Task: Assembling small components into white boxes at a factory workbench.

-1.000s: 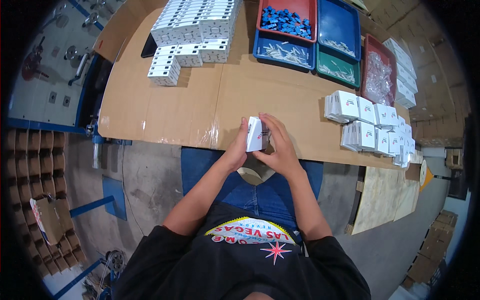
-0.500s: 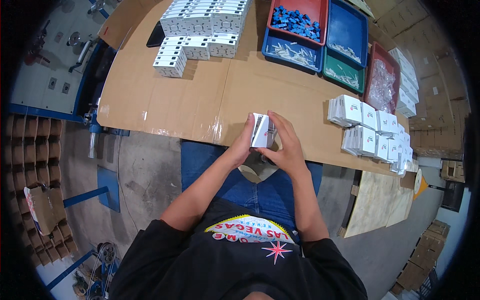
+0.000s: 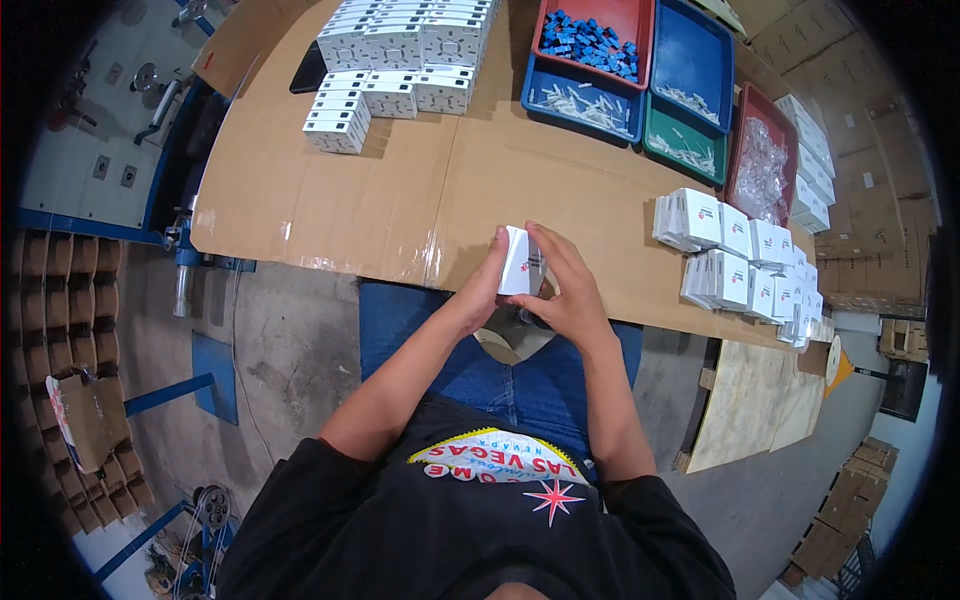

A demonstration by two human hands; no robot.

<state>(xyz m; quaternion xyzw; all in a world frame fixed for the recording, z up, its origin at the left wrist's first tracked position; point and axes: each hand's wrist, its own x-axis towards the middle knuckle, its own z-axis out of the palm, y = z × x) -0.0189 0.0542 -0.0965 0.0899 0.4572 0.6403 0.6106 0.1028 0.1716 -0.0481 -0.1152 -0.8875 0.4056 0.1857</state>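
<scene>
Here, the left grip [image 3: 484, 291] and right grip [image 3: 568, 297] both clasp a small white box [image 3: 516, 262] — held between them at the cardboard-covered surface's [image 3: 330, 218] near edge. Patterned white cartons [image 3: 392, 92] stand far left — a red tray [image 3: 759, 105] of clear plastic pieces [image 3: 762, 170], far right.

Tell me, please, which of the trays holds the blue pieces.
The left red tray: the other red tray holds clear plastic, and the two blue trays and green tray hold white pieces.

Black T-shirt [image 3: 400, 530], 1 red star [image 3: 553, 501], seemingly jeans [image 3: 410, 345].
</scene>
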